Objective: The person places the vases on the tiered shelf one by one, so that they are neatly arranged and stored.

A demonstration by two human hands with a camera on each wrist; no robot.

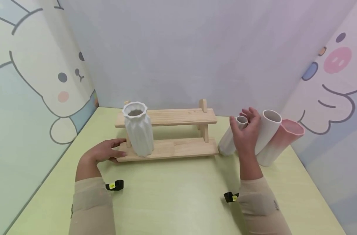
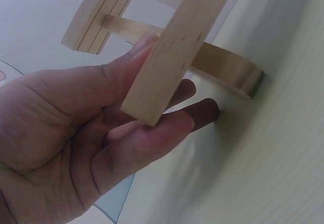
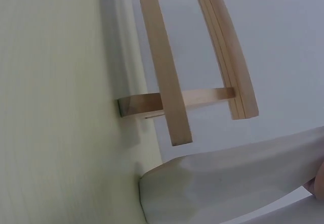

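Note:
My left hand (image 1: 106,151) grips the left end of the wooden two-tier shelf (image 1: 181,147). In the left wrist view, the thumb lies on the lower board (image 2: 167,62) and the fingers curl beneath it. A white pleated vase (image 1: 139,132) with a wavy rim stands upright on that board, close to this hand. My right hand (image 1: 246,132) is curled round the top of a slim white vase (image 1: 227,143) beside the shelf's right end. Its thumb is left of the rim and its fingers are behind and right. In the right wrist view, the slim vase's base (image 3: 167,193) is at the table.
Right of my right hand stand a plain white vase (image 1: 267,125) and a pink-and-white vase (image 1: 284,138), close together. The upper board (image 1: 178,117) of the shelf runs along the back wall (image 1: 178,49). Printed side walls flank the pale table (image 1: 172,195).

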